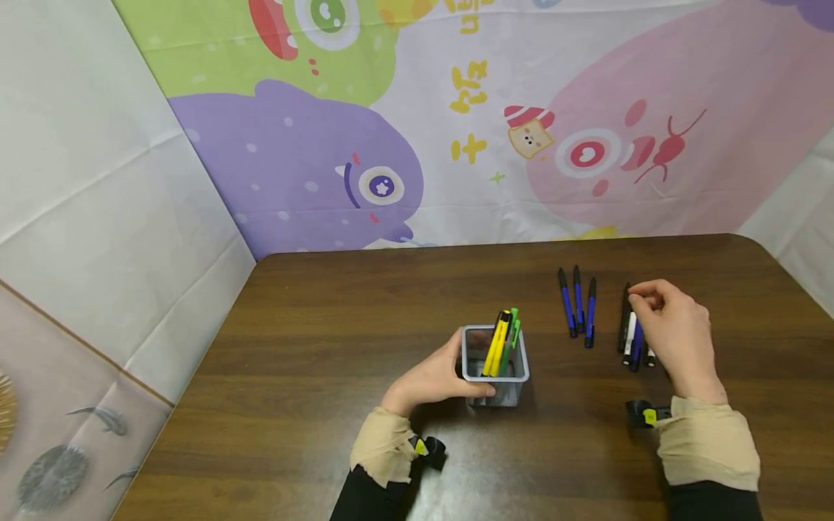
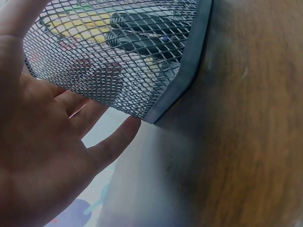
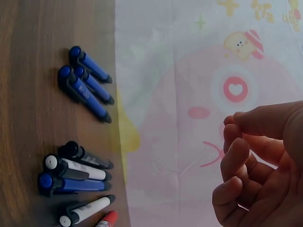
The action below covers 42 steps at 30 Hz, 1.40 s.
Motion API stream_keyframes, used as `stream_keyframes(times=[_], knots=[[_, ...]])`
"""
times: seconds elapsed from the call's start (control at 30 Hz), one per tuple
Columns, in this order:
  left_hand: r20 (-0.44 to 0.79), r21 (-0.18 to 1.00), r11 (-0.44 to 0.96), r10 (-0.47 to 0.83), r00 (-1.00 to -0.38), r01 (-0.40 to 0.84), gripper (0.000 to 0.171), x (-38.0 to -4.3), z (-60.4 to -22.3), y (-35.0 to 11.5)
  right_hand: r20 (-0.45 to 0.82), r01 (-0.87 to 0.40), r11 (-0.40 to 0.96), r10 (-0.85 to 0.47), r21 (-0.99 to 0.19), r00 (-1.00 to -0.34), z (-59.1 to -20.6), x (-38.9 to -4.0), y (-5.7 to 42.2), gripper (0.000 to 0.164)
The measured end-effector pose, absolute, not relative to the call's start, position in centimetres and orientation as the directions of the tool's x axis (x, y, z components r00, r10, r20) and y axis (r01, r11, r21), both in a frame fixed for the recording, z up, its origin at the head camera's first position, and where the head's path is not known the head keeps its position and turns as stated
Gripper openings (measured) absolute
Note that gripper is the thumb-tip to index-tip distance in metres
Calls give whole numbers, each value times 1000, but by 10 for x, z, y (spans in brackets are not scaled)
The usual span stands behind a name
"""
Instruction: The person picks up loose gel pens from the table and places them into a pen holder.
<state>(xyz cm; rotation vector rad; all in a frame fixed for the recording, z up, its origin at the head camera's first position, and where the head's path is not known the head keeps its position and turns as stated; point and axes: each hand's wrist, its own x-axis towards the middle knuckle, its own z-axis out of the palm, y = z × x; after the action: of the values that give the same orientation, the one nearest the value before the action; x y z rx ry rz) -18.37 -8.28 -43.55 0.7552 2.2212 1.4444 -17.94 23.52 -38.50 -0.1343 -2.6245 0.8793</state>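
A grey mesh pen holder [image 1: 499,379] stands on the table, and my left hand [image 1: 430,378] grips its left side, thumb across the front. Inside it are yellow pens [image 1: 496,346] and green pens [image 1: 514,336]. My right hand [image 1: 680,334] hovers over a second group of pens with its fingers loosely bent; nothing shows between the fingertips in the right wrist view. That group has a black pen [image 3: 87,155], a white pen [image 3: 78,169], a blue pen [image 3: 78,184], another white pen [image 3: 90,211] and a red-tipped pen [image 3: 109,218], partly out of view.
Three blue pens [image 1: 590,312] lie side by side between the holder and the other group. The brown wooden table [image 1: 313,347] ends at the back against a hanging cloth [image 1: 456,202] with cartoon prints. White cloth [image 1: 98,181] hangs on the left side.
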Motion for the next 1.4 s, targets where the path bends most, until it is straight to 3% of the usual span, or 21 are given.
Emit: stream_keyframes(times=[0.37, 1.07, 1.4], knots=[[-24, 921, 319, 618, -786, 224, 75, -184, -436, -82, 302, 2, 802, 227, -598, -926, -388, -181, 239, 24], [-37, 921, 327, 615, -787, 212, 75, -184, -437, -82, 130, 169, 802, 292, -574, -948, -393, -178, 261, 36], [-41, 918, 334, 616, -786, 214, 75, -184, -437, -83, 108, 214, 780, 338, -587, -935, -397, -176, 268, 35]])
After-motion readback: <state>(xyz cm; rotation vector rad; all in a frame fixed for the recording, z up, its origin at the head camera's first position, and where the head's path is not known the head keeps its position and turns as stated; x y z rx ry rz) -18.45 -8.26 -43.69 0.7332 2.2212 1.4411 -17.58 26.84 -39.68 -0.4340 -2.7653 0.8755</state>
